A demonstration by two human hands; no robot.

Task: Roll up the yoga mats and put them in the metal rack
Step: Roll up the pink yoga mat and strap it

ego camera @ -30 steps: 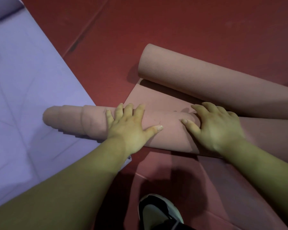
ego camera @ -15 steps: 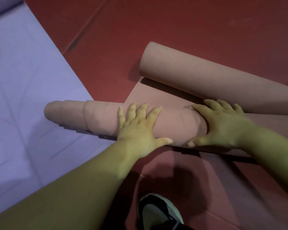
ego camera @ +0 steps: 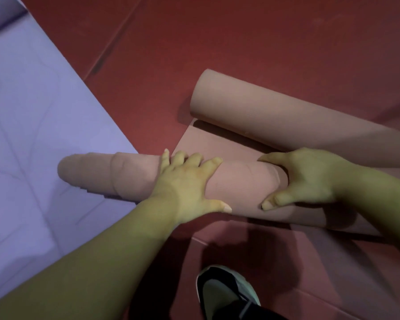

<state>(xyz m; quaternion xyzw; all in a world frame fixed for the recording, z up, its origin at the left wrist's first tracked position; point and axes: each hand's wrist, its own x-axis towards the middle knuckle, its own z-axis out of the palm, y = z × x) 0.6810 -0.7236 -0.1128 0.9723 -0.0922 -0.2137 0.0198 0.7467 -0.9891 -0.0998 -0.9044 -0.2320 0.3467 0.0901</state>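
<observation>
Looking down from head height onto a red floor point(ego camera: 240, 42). A pink roll point(ego camera: 240, 188) of yoga mat lies across the centre. Its narrower, telescoped end pokes out toward 9 o'clock over a flat purple mat point(ego camera: 32, 135).

The left hand point(ego camera: 187, 183) presses on top of the roll with fingers spread and straight, gripping nothing. Its thumb reaches down the near side.

The right hand point(ego camera: 310, 179), at 3 o'clock, has changed. A second ago it lay flat on the roll. Now its fingers curl over the far side and the thumb hooks the near side, clasping the roll at a stepped ridge.

A second pink roll point(ego camera: 286, 121) lies at 1 o'clock, apparently joined to the first by a short flat strip. A shoe point(ego camera: 224, 294) shows at 6 o'clock. No metal rack is in view.

The new clasp suggests the uneven end is being squared up before rolling goes on, so the racking step is probably some way off
</observation>
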